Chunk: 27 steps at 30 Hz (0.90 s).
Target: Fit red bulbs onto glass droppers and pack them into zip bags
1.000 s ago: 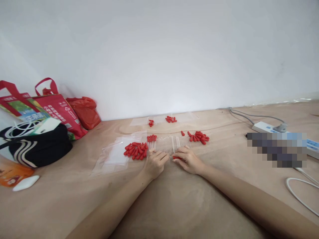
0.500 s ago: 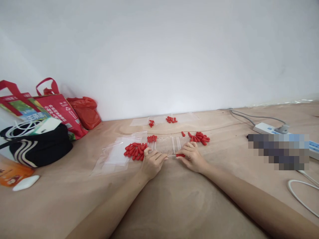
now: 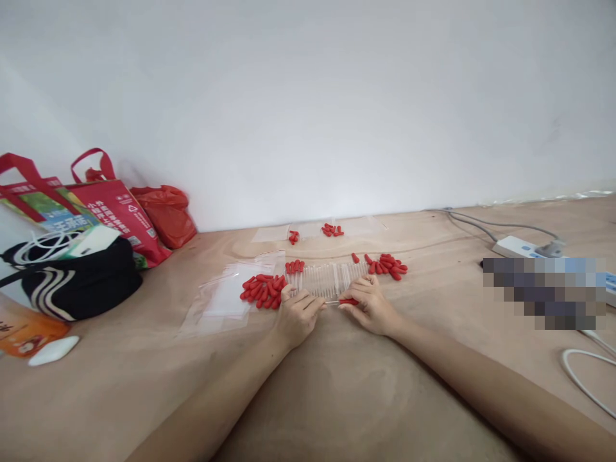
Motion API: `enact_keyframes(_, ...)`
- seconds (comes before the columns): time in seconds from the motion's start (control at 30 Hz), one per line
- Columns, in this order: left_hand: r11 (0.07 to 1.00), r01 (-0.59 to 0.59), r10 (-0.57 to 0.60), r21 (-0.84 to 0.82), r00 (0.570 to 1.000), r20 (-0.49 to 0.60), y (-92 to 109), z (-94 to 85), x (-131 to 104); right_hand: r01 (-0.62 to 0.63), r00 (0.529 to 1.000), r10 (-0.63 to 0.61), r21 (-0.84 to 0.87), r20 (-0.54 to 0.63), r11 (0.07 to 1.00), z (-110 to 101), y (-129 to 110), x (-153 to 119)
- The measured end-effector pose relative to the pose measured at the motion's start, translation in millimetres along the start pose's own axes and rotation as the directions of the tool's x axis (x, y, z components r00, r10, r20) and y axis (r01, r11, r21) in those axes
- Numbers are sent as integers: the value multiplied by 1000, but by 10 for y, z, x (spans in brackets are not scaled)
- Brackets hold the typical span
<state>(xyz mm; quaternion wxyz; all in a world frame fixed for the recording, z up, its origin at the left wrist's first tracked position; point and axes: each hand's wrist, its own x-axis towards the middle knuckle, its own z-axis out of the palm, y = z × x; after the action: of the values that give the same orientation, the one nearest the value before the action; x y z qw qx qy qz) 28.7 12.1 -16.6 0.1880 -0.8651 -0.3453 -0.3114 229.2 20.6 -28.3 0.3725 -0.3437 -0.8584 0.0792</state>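
Clear glass tubes [image 3: 320, 280] lie side by side in a row on the wooden table. My left hand [image 3: 298, 316] pinches the left end of a clear tube [image 3: 332, 301] at the near side of the row. My right hand [image 3: 370, 307] is closed on a red bulb [image 3: 348, 301] at that tube's right end. Several red bulbs [image 3: 294, 267] sit at the far left tubes. Loose red bulbs form a pile [image 3: 262, 290] left of the row and another [image 3: 389, 264] beyond my right hand.
Clear plastic bags [image 3: 224, 295] lie left of the row. Further back are more red bulbs [image 3: 332, 230] on plastic. Shopping bags [image 3: 115, 215] and a black pouch [image 3: 91, 279] stand at the left. A power strip [image 3: 517, 247] with cables lies at the right.
The view has shifted very slightly. Both hands keep nearly the same place and grip on the tube and red bulb.
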Motion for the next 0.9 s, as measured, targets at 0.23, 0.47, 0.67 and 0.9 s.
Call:
enact_keyframes(0.23,991,-135,132,21,987,93,-129,-47,-29,-69,997,67,-39,-47,997,-44,61,-21)
enact_keyframes(0.47,991,131,-128,20,985,-115,-376,-38,-87,-209,962,179,-135,-206,969,-104,338,-77)
enact_keyframes(0.67,978,110,-106,179,994,-32,-398,91,-44,-262,946,215,-182,-242,948,-94,373,-92)
enact_keyframes(0.9,981,82,-88,177,996,27,-352,141,-24,-269,948,218,-213,-232,939,-87,313,-89)
